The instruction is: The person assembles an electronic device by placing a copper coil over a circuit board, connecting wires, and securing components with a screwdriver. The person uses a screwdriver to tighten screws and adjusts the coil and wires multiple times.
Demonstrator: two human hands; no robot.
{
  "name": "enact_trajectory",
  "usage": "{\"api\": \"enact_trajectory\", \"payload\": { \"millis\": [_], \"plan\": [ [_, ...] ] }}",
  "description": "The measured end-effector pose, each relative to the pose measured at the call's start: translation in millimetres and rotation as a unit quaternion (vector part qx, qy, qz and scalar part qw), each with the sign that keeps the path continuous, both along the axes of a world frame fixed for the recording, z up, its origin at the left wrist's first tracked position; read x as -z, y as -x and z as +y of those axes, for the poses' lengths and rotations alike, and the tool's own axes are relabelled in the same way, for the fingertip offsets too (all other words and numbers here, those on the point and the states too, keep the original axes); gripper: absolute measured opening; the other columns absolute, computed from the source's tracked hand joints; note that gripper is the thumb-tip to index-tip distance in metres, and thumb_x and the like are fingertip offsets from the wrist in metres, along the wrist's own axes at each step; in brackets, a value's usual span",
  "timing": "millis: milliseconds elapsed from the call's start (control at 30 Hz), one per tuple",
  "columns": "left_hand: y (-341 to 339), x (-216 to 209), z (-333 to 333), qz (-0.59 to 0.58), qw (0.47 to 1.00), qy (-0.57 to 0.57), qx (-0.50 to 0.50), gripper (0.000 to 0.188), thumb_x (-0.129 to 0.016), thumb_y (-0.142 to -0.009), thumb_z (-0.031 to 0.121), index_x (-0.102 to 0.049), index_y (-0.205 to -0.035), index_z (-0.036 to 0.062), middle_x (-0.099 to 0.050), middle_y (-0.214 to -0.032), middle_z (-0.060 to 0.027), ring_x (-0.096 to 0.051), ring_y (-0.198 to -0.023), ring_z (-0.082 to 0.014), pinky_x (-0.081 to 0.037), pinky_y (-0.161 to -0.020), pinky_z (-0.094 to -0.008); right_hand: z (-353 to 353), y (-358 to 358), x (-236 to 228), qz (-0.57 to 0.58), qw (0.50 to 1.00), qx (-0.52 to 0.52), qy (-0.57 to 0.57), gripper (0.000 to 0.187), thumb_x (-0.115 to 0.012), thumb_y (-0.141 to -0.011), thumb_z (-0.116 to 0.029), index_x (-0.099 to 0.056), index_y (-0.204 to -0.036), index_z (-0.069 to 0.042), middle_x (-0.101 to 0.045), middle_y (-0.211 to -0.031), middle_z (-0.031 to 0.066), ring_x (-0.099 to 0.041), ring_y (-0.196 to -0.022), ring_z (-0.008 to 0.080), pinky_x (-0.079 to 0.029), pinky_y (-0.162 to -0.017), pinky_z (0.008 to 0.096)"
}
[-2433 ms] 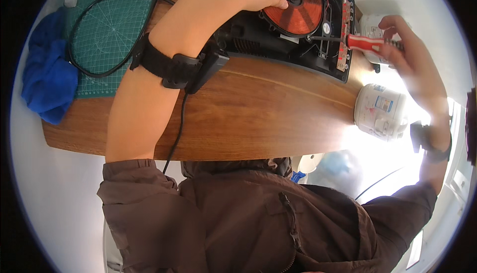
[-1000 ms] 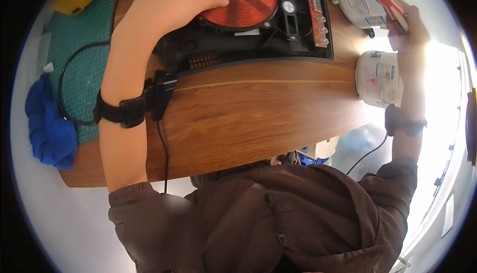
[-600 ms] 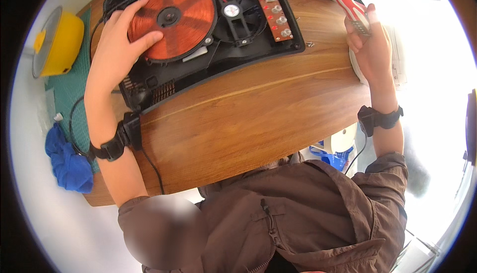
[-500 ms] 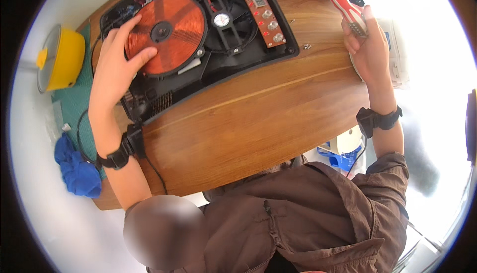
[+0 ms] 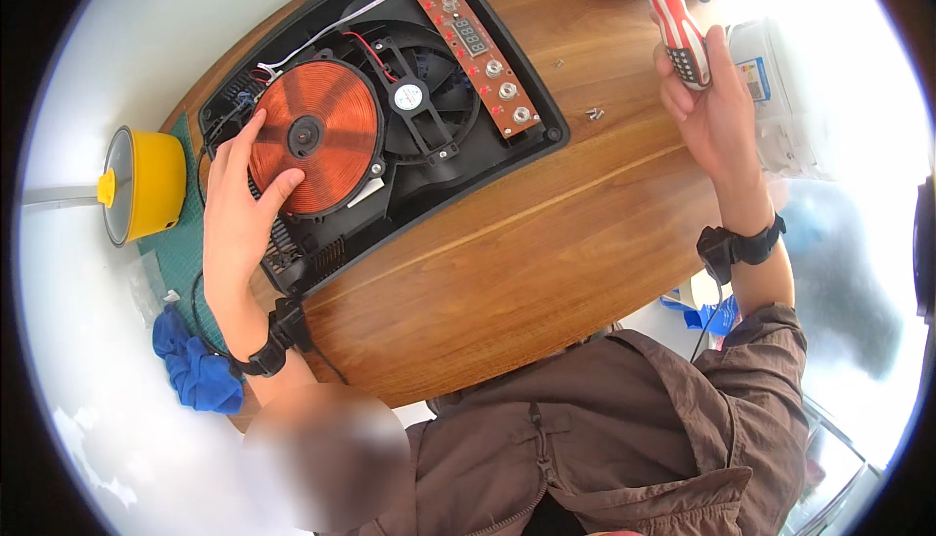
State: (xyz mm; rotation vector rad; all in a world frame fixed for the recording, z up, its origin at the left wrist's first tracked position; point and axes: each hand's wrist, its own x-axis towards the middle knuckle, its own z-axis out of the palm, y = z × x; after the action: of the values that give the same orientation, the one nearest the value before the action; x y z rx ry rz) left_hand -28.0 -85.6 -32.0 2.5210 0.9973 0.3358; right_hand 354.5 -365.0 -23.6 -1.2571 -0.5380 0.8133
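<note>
My left hand (image 5: 238,214) rests on the left edge of the round copper coil (image 5: 341,136), thumb and index finger spread over its windings. The other fingers are partly hidden at the coil's edge. That coil sits in the open black casing of an induction cooker (image 5: 409,195), beside a black cooling fan (image 5: 444,97). A brown control board (image 5: 492,78) runs along the casing's right side. Beyond the casing's right end, my right hand (image 5: 717,117) is closed around a red and white screwdriver (image 5: 673,10) with a black handle end. Its shaft points away from me.
Several small screws (image 5: 595,114) lie on the wooden table (image 5: 507,244), right of the casing. A yellow pot (image 5: 156,185) and green mat (image 5: 177,229) are at left, with a blue cloth (image 5: 200,365) nearer. A white container (image 5: 770,97) stands at right.
The whole view has shifted, so the casing sits lower and more of its far end shows. My left hand stays on the coil; my right hand still holds the screwdriver.
</note>
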Motion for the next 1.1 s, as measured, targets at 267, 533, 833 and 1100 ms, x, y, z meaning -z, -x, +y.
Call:
{"api": "enact_trajectory", "payload": {
  "millis": [267,533,833,1100],
  "plan": [
    [-0.3,-4.7,-4.5,0.027,0.999,-0.017,-0.026,0.071,-0.08,-0.086,0.026,-0.052,-0.15,0.0139,-0.059,-0.132,-0.0153,-0.056,-0.124,-0.0361,-0.046,-0.106,-0.0428,17.4,14.2,-7.3,-0.055,0.997,-0.052,-0.02,0.032,-0.05,-0.106,-0.029,-0.054,-0.125,-0.004,-0.067,-0.1,0.0091,-0.062,-0.076,0.0131,-0.049,-0.068,0.0269],
    [-1.4,-3.3,-3.7,0.031,0.999,-0.017,-0.022,0.07,-0.079,-0.086,0.021,-0.052,-0.15,0.0125,-0.058,-0.137,-0.0154,-0.055,-0.128,-0.0342,-0.044,-0.11,-0.0409,27.3,-3.7,18.4,-0.167,0.977,-0.022,0.133,0.022,-0.077,-0.092,-0.021,-0.059,-0.095,-0.009,-0.056,-0.074,-0.0036,-0.055,-0.064,0.0069,-0.042,-0.059,0.0235],
    [1.1,-0.7,5.3,0.041,0.999,0.003,0.001,0.073,-0.078,-0.087,0.026,-0.048,-0.152,0.0097,-0.053,-0.145,-0.0163,-0.049,-0.136,-0.0362,-0.038,-0.116,-0.0438,35.1,-27.3,46.7,-0.167,0.979,-0.058,0.097,0.019,-0.075,-0.095,-0.022,-0.061,-0.093,-0.008,-0.058,-0.073,-0.0043,-0.054,-0.063,0.0034,-0.044,-0.056,0.0213],
    [5.9,3.2,12.2,0.055,0.997,0.042,-0.016,0.073,-0.075,-0.088,0.022,-0.045,-0.153,0.008,-0.05,-0.15,-0.0159,-0.048,-0.138,-0.0342,-0.038,-0.117,-0.0426,22.2,-45.3,65.4,-0.18,0.977,-0.062,0.091,0.02,-0.075,-0.094,-0.023,-0.063,-0.095,-0.007,-0.059,-0.073,-0.0034,-0.055,-0.063,0.0041,-0.045,-0.057,0.0214]
  ]
}}
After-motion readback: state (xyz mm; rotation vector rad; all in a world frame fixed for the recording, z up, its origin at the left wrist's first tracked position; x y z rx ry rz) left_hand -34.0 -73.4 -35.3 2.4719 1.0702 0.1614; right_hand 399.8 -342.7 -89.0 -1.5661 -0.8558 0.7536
